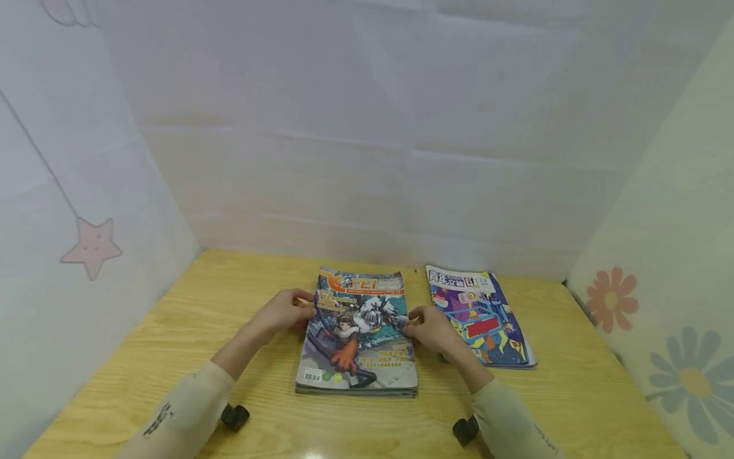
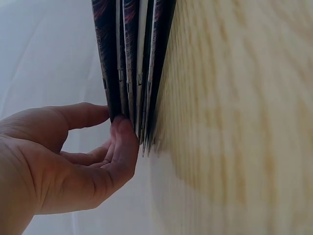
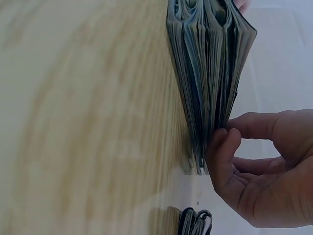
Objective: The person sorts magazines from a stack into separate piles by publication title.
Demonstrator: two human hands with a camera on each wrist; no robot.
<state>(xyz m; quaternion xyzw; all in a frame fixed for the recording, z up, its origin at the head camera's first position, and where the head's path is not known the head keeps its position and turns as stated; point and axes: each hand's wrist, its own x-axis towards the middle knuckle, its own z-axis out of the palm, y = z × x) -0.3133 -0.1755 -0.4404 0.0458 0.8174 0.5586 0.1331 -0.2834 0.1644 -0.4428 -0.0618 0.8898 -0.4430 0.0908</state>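
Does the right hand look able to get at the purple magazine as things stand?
Probably yes: the purple magazine lies close beside the right hand, nothing between, though that hand grips the magazine stack.

The stack of magazines [image 1: 367,344] before me is paper, its top cover [image 1: 378,373] smooth with a faint sheen, its page edges [image 3: 210,73] matt and slightly rough on the right. Staples [image 2: 121,75] in the left spines look like metal. My table [image 1: 344,424] is smooth, grained wood, glossy nearest me. The far wall [image 1: 367,166] looks like creased, matt cloth; my left sleeve [image 1: 186,408], soft matt cloth.
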